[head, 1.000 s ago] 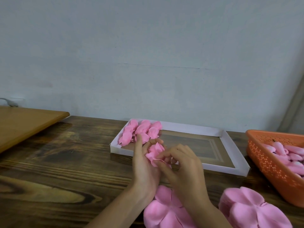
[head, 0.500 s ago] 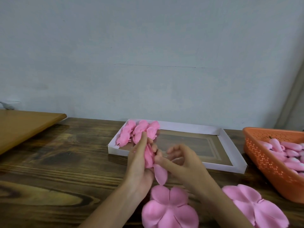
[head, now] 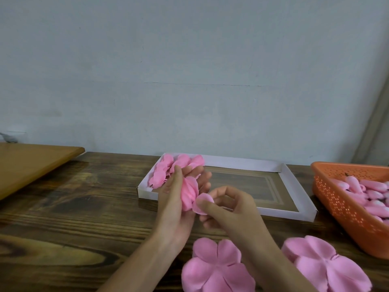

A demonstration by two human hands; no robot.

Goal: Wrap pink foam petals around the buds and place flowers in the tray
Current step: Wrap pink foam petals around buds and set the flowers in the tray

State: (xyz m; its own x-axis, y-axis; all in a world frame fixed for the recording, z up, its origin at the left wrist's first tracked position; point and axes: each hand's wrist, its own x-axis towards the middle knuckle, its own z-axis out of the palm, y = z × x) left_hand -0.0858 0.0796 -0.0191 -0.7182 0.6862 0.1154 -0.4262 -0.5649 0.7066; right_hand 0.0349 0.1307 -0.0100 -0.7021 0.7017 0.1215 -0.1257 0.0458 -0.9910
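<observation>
My left hand point(head: 176, 205) holds a partly wrapped pink foam flower point(head: 189, 192) upright in front of the tray's near left corner. One loose petal point(head: 203, 205) sticks out to the right, and my right hand point(head: 229, 209) pinches it between thumb and forefinger. The shallow white tray point(head: 294, 186) lies behind my hands, with a few finished pink flowers point(head: 168, 169) in its far left corner. Two flat piles of pink petal cut-outs lie near me, one point(head: 214, 268) between my forearms and one point(head: 322, 264) to the right.
An orange perforated basket point(head: 345, 209) of pink buds point(head: 370, 190) stands at the right edge. A light wooden board point(head: 31, 163) lies at the far left on the dark wooden table point(head: 73, 218). A grey wall rises just behind the table.
My hands have opened apart: the right hand drew one petal out to the right of the flower, then lifted it back up against the flower's side. The view tilted up slightly.
</observation>
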